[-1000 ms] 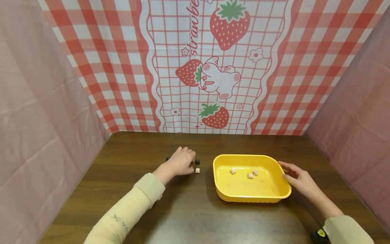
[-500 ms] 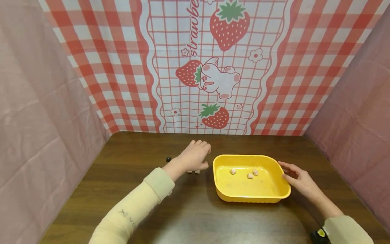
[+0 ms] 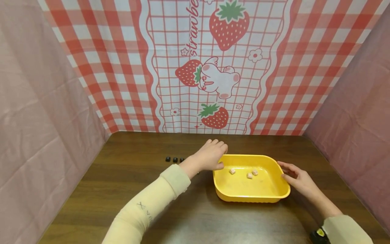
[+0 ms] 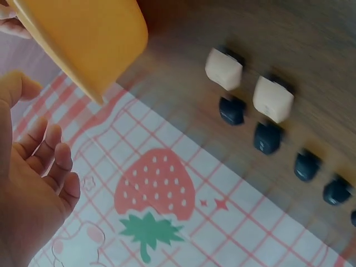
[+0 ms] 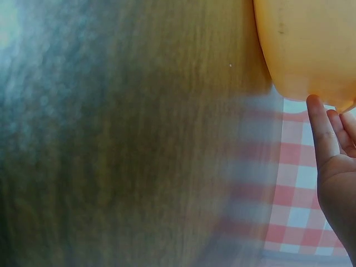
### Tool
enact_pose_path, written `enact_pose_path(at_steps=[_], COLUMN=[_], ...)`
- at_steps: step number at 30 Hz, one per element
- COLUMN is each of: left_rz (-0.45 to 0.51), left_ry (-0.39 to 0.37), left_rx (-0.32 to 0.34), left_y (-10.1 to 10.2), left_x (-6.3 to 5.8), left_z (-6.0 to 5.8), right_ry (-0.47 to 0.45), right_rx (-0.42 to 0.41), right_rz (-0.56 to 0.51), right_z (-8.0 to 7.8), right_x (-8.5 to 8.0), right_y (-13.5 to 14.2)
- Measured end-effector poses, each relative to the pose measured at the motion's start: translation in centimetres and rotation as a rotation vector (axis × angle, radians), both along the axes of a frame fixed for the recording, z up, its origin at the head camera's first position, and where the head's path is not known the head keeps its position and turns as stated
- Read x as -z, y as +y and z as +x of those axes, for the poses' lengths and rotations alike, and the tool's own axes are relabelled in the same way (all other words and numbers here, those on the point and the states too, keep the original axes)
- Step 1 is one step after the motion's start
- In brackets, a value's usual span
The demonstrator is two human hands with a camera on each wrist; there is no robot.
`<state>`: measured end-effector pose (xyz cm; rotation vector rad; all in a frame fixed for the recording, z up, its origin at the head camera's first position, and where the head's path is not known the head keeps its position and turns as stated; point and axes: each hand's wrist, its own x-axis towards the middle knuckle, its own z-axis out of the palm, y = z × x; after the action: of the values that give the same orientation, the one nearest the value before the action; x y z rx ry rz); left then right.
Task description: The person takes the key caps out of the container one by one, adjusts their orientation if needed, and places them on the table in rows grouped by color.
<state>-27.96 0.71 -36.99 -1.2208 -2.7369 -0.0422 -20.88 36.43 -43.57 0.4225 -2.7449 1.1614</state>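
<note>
My left hand (image 3: 211, 155) is over the left rim of a yellow plastic basin (image 3: 240, 188). In the left wrist view its fingers bend loosely, the thumb stands apart, and nothing shows between them. My right hand (image 3: 300, 179) touches the basin's right side with thumb and fingers nearly straight, as the right wrist view also shows. Three small whitish cubes (image 3: 250, 175) lie inside the basin. On the table left of it, small black keycap-like pieces (image 4: 267, 138) form a row, with two whitish pieces (image 4: 272, 99) beside it. The left forearm hides part of this row in the head view.
A dark wooden table (image 3: 195, 220) bears everything. Behind it hangs a red-and-white checked strawberry cloth (image 3: 128, 84). Pink drapes (image 3: 45, 118) border the left and right sides.
My left hand has moved right, from the row of small pieces to the basin's left rim, uncovering several black pieces. The right hand and the cubes in the basin stay put.
</note>
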Motion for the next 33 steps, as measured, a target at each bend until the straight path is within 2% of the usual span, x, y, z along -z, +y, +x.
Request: enact_pose_path(at_steps=[10, 18, 29, 33], left_rz=[-0.115, -0.181, -0.306, -0.338], left_ry=[0.015, -0.008, -0.046, -0.023], left_rx=[0.059, 0.094, 0.082, 0.075], left_y=[3.1, 5.2, 6.7, 6.8], left_x=[1.5, 2.9, 4.8, 5.3], left_z=[-0.4, -0.5, -0.3, -0.3], right_ry=[-0.015, -0.011, -0.010, -0.005], right_rx=[-0.011, -0.011, -0.016, -0.009], right_rz=[-0.021, -0.027, -0.023, -0.016], right_z=[0.1, 0.0, 0.1, 0.1], right_x=[-0.1, 0.1, 0.1, 0.0], right_y=[0.0, 0.0, 0.0, 0.0])
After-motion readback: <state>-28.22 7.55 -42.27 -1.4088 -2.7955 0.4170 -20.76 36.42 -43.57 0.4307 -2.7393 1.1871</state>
